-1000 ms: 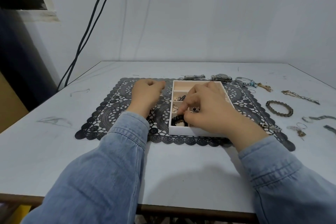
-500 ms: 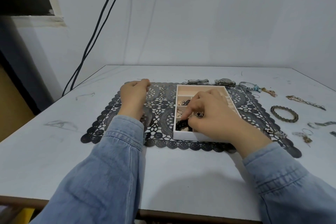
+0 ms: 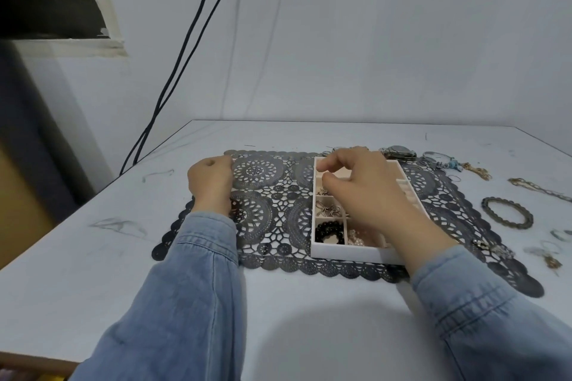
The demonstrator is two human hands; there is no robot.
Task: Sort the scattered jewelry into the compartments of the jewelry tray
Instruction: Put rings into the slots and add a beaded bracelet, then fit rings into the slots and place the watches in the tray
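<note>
Near edge first: 2 denim sleeves (image 3: pixel 192 303), 2 hands, 1 white jewelry tray (image 3: pixel 356 252) sitting on 1 black lace mat (image 3: pixel 266 219) on the table (image 3: pixel 93 257). Tray's near-left compartment has 1 black bead bracelet (image 3: pixel 329 230). The compartment right behind that has a clump of silver bits (image 3: pixel 331 210), too tangled to count tbh. Right hand (image 3: pixel 362 192) hangs over the tray w/ index and thumb curled toward each other over the far-left compartment, small gap btwn them. Can't tell if there's anything in the pinch. Black bracelet and silver bits are both nearer to me than those fingertips, not touching. Left hand (image 3: pixel 210 182) rests on the mat's far-left corner, well apart from the tray, fingers tucked under, can't tell if it's got the mat edge or nothing. Loose on the table to the right: 1 brownish bead bracelet (image 3: pixel 507 216), 1 long chain (image 3: pixel 538 190), 1 gold chain (image 3: pixel 478 170), plus small rings too blurry to count. 1 watch (image 3: pixel 397 151) behind the tray. 2 black cables (image 3: pixel 185 56) up the wall. Vs half a sec ago: right fingertips were down in the middle compartments by a dark ring, now further back, and the left hand slid further left.
</note>
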